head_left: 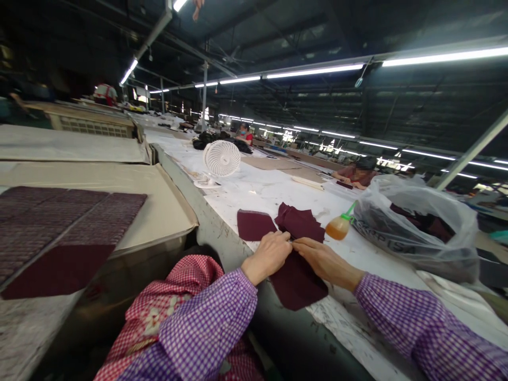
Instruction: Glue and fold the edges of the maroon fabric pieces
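Note:
Both hands meet at the top edge of a dark maroon fabric piece (299, 283) that hangs partly over the table's front edge. My left hand (272, 254) pinches that edge from the left, fingers closed. From the right, my right hand (327, 262) comes in with its fingertips pressed together on the same edge. Just beyond the fingers lies a loose pile of maroon fabric pieces (299, 221). Another maroon piece (255, 225) lies flat beside my left hand. A squeeze bottle (338, 226) with amber liquid and a green nozzle stands to the right of the pile.
A clear plastic bag (420, 254) with dark fabric inside sits at the right. Farther back on the white table (254, 185) stands a white fan (222, 159). Stacked maroon pieces (59, 233) lie on cardboard at the left. A co-worker (359, 172) works across the table.

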Tool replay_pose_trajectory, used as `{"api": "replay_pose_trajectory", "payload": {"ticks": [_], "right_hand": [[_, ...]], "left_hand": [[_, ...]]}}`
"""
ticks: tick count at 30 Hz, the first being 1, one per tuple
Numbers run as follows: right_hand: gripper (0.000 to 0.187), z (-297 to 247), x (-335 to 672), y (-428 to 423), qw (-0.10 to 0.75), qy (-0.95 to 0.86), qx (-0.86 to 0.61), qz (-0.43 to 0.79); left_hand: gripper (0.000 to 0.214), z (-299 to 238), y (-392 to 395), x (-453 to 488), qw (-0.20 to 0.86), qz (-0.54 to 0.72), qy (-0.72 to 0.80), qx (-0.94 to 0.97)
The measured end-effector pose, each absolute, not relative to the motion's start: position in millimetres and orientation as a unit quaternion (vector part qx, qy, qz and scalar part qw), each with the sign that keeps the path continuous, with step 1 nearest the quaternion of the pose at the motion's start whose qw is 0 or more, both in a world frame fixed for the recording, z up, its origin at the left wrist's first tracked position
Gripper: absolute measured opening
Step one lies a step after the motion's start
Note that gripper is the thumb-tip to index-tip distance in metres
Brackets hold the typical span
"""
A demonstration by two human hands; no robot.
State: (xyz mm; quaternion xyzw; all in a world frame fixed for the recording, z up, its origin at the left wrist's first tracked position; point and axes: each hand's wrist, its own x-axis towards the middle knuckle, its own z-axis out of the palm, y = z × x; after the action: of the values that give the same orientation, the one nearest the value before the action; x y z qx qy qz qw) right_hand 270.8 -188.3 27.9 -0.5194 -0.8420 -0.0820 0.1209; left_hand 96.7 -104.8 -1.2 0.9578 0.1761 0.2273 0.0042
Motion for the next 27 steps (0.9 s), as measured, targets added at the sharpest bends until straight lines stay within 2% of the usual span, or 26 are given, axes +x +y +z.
{"api": "replay_pose_trajectory", "payload": {"ticks": [6,11,17,23,27], "right_hand": [[0.035,19,265,-188,0.154,-0.82,-0.552,-0.016],[0.035,21,267,-188,0.166,-0.808,-0.564,0.035],[0.039,33,259,-189,0.07,-0.838,-0.541,0.007],[0.045,46,245,-187,-0.051,-0.842,-0.534,-0.053],[0.051,55,230,-186,-0.133,-0.828,-0.539,-0.078]], "left_hand": [[0.016,2,-97,78,0.066,0.228,0.187,0.953],[0.02,-11,-93,49,0.09,0.289,0.182,0.935],[0.028,-24,-95,40,0.063,0.335,0.179,0.923],[0.025,-20,-100,39,0.003,0.34,0.167,0.925],[0.025,-20,-98,36,0.051,0.347,0.156,0.924]]}}
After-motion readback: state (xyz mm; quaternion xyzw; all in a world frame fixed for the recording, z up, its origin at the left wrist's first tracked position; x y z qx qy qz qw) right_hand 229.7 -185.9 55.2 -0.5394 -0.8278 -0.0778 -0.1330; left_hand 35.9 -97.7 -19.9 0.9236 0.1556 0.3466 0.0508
